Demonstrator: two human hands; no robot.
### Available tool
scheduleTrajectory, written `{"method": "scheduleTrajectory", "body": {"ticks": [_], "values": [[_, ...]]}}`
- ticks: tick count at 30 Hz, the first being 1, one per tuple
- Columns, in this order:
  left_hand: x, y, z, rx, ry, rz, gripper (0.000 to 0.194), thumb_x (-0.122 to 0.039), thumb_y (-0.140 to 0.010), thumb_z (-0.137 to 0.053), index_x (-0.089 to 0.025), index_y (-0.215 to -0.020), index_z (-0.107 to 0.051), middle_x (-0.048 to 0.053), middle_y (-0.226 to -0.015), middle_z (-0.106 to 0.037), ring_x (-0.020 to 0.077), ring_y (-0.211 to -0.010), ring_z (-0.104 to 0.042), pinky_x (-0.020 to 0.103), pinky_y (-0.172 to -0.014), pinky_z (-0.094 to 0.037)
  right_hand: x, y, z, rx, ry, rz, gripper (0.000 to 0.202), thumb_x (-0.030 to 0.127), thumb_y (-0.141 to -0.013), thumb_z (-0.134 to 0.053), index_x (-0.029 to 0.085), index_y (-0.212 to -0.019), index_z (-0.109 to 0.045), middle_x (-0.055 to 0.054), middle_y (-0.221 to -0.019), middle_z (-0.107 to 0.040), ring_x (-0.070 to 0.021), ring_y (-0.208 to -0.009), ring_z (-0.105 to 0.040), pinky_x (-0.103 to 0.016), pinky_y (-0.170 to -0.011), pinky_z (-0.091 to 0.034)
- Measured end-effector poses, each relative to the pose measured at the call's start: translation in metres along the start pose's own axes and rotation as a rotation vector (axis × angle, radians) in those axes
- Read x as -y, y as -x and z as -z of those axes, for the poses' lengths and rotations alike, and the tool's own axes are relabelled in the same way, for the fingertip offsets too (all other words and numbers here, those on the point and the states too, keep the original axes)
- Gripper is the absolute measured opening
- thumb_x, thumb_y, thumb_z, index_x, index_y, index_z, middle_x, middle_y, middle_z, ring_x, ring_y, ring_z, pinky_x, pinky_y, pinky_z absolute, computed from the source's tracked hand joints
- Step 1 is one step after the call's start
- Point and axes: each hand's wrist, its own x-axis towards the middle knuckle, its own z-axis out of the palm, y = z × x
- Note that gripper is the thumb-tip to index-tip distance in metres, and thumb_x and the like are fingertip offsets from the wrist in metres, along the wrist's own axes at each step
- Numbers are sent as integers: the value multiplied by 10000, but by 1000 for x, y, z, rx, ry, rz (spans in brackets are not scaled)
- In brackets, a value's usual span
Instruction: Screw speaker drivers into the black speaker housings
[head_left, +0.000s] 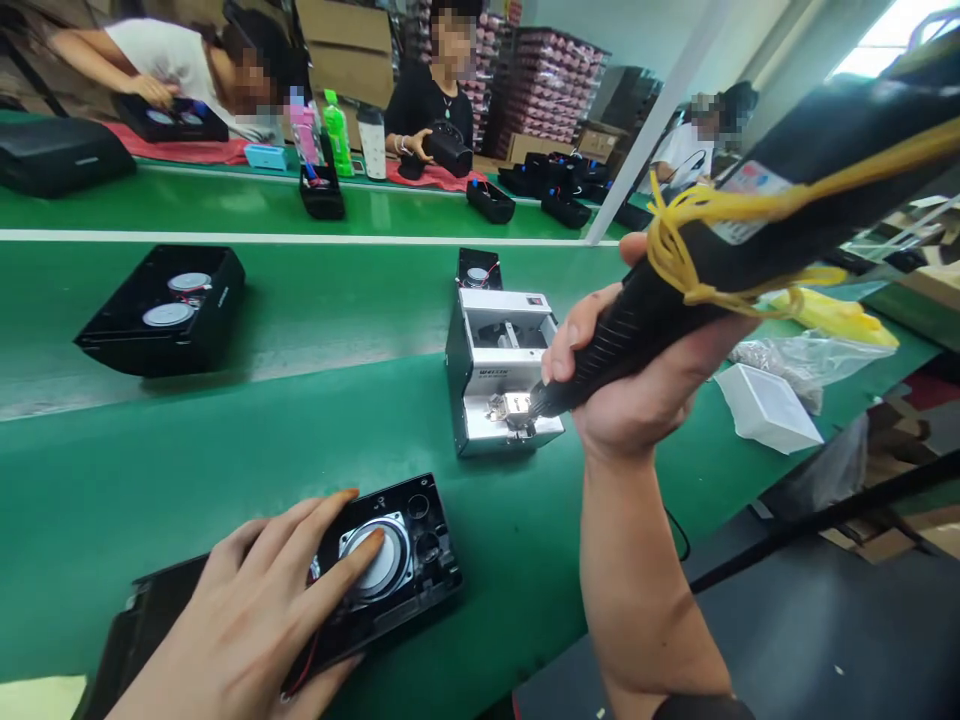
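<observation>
My left hand (262,600) lies over a black speaker housing (431,590), fingers across its top and thumb along the near side. One fingertip rests on the round speaker magnet (379,565) in it. My right hand (645,385) is wrapped round a black electric screwdriver (622,340) with yellow ties, held slanting with its tip down to the left. That tip is at the front pickup of a silver screw feeder (491,390); whether a screw is on it I cannot tell.
Another black housing with two speakers (161,320) sits at the left, and a smaller unit (478,268) behind the feeder. A white box (772,405) and plastic bag (810,360) lie at the right by the table edge. Three people work across the green line.
</observation>
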Motion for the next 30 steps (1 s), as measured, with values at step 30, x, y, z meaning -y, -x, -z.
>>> {"method": "scheduleTrajectory", "body": {"ticks": [30], "values": [[-6,-39,9,146,158,186,412,-359,-880,-799,-333,-1278,-698,55,-1481,-661,350,-1247,-650,542,-979,-467,66,12,-55,125,-197,-466,540,854,-831,-587,326,-855,-697,122,-529,-535,-94,-340,-471,-222,-337,-393]]}}
